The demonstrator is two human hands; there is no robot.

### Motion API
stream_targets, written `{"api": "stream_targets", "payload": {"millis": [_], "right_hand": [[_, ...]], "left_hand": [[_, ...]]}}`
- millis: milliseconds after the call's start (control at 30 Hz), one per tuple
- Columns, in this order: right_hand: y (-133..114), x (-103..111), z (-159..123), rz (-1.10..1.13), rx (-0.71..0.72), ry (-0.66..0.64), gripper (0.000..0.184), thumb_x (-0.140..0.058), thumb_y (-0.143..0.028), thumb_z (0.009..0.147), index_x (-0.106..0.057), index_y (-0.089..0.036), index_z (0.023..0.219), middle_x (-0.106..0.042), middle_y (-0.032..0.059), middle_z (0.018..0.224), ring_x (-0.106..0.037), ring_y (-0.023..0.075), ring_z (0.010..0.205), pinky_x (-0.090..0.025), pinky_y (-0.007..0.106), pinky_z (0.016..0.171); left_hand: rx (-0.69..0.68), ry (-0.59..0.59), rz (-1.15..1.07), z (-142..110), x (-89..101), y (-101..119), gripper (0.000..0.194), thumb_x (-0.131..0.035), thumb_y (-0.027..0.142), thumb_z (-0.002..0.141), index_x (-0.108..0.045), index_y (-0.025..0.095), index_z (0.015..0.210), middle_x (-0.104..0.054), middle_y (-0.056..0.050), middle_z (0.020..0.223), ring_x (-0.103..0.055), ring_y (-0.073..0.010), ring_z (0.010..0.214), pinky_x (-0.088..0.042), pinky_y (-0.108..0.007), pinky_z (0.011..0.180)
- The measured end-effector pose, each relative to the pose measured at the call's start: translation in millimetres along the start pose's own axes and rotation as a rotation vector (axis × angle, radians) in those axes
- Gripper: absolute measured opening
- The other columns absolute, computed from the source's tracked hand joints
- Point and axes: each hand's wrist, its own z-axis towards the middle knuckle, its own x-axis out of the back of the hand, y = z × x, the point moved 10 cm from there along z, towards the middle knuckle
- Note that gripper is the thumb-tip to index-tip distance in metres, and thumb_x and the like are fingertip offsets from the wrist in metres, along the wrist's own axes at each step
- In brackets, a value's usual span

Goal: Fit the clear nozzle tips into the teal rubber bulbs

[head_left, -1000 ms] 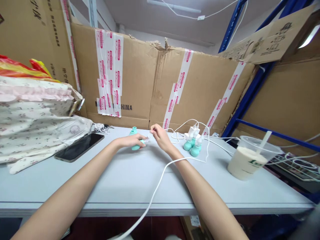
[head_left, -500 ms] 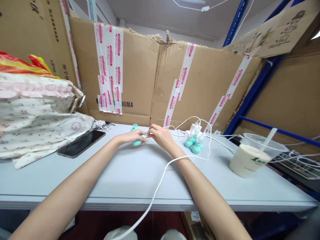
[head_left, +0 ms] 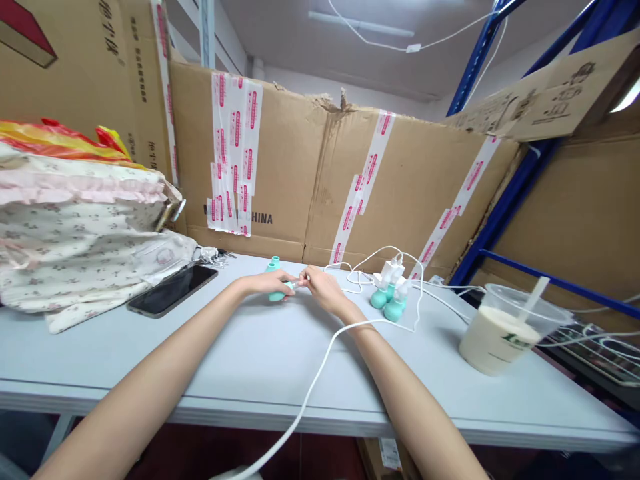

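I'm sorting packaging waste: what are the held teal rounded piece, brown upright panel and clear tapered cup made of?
Teal rounded piece in the left hand: smooth, probably plastic or rubber, from its even colour.
Brown upright panel: matte cardboard, shown by its torn top edge.
Clear tapered cup: likely thin, glossy plastic, being see-through.

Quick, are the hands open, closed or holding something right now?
Left hand: closed, holding a teal, rounded, plastic-looking bottle with a clear tip.
Right hand: closed in a pinch at that tip; what it grips cannot be told.
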Motion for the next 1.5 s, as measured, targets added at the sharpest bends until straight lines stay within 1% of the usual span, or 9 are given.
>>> {"api": "stream_targets", "payload": {"millis": [200,300,400,467,567,733,900,1267,1500], "right_hand": [[21,-3,10,0.770,-0.172,0.111,0.025,-0.048,-0.044,0.076,-0.044,-0.019,0.073,-0.038,-0.0074,0.051,-0.036,0.0085,0.045,-0.029,0.022,0.049],[29,6,12,0.901,-0.206,0.174,0.033,-0.056,-0.051,0.068,-0.046,-0.019,0.071,-0.040,-0.0067,0.052,-0.036,0.0078,0.046,-0.028,0.022,0.047],[57,43,4,0.920,-0.271,0.406,0.036,-0.054,-0.054,0.069,-0.047,-0.019,0.074,-0.039,-0.0065,0.053,-0.037,0.0082,0.047,-0.028,0.021,0.048],[74,69,-6,0.828,-0.294,0.544,0.033,-0.052,-0.051,0.072,-0.047,-0.019,0.072,-0.040,-0.0058,0.055,-0.037,0.0084,0.048,-0.029,0.022,0.049],[75,75,-9,0.528,-0.288,0.486,0.027,-0.051,-0.045,0.075,-0.052,-0.018,0.072,-0.051,-0.0020,0.063,-0.044,0.0110,0.056,-0.034,0.024,0.057],[24,17,6,-0.089,-0.077,0.138,0.016,-0.051,-0.029,0.083,-0.060,-0.019,0.075,-0.062,0.0019,0.084,-0.053,0.0139,0.077,-0.032,0.026,0.069],[0,-20,28,-0.478,0.052,0.000,0.011,-0.055,-0.024,0.083,-0.063,-0.019,0.079,-0.063,0.0051,0.086,-0.051,0.0180,0.088,-0.027,0.031,0.076],[0,-49,47,-0.629,-0.014,-0.073,0.013,-0.058,-0.022,0.079,-0.070,-0.020,0.083,-0.063,0.0105,0.089,-0.047,0.0227,0.092,-0.026,0.036,0.079],[4,-50,46,-0.577,-0.098,-0.026,0.015,-0.056,-0.018,0.078,-0.071,-0.021,0.079,-0.064,0.0100,0.087,-0.048,0.0237,0.089,-0.026,0.038,0.078]], "left_hand": [[-0.128,0.065,-0.128,-7,7.5,24,0.025,-0.056,0.036,0.071,-0.061,0.014,0.083,-0.054,0.001,0.066,-0.047,-0.0124,0.064,-0.035,-0.023,0.060],[-0.111,0.036,-0.132,-8,5.2,18,0.028,-0.057,0.035,0.071,-0.061,0.015,0.089,-0.054,0.001,0.068,-0.047,-0.0124,0.065,-0.035,-0.023,0.060],[-0.024,-0.046,-0.078,-8,-1.7,2,0.029,-0.061,0.030,0.067,-0.062,0.015,0.091,-0.055,0.001,0.066,-0.049,-0.0127,0.066,-0.036,-0.024,0.063],[-0.013,-0.055,-0.105,-9,0.5,-3,0.030,-0.063,0.029,0.066,-0.062,0.015,0.092,-0.057,0.001,0.067,-0.052,-0.0134,0.069,-0.038,-0.024,0.065],[-0.094,0.062,-0.271,-14,23.2,-2,0.036,-0.063,0.033,0.068,-0.058,0.015,0.099,-0.061,-0.003,0.080,-0.055,-0.0150,0.077,-0.039,-0.025,0.066],[-0.171,0.419,-0.538,-30,79.1,-17,0.039,-0.067,0.033,0.068,-0.046,0.016,0.097,-0.065,-0.007,0.091,-0.059,-0.0164,0.082,-0.043,-0.028,0.071],[-0.210,0.479,-0.620,-32,89.6,-23,0.038,-0.070,0.032,0.067,-0.044,0.018,0.091,-0.068,-0.008,0.089,-0.062,-0.0164,0.084,-0.044,-0.031,0.077],[-0.120,0.715,-0.667,-42,115.8,-51,0.045,-0.074,0.036,0.061,-0.049,0.018,0.093,-0.067,-0.003,0.075,-0.065,-0.0152,0.070,-0.046,-0.028,0.071],[-0.144,0.722,-0.612,-42,117.4,-49,0.044,-0.073,0.037,0.061,-0.052,0.016,0.094,-0.068,-0.005,0.078,-0.064,-0.0152,0.070,-0.045,-0.028,0.072]]}}
